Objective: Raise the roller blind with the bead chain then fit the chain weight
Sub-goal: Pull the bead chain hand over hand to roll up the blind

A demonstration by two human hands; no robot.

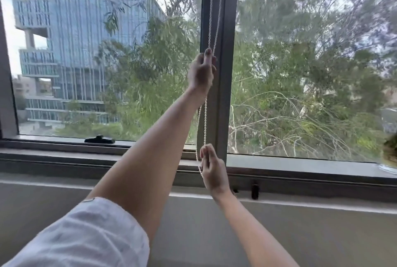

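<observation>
Bead chain [211, 19] runs down the grey window post [223, 73], gripped in both my hands.

My left hand [200, 72] is raised, fingers [208, 56] curled tight around both strands, which climb above my fingertips to the top edge of view. Below that fist the loop hangs slack down to my right hand [212, 170], whose fingertips pinch it narrowly just above the sill [86, 150]. Left of my fingers lies open glass [107, 62]; right of them the post stands just beside, with a black latch [99, 139] well apart, low left.
</observation>
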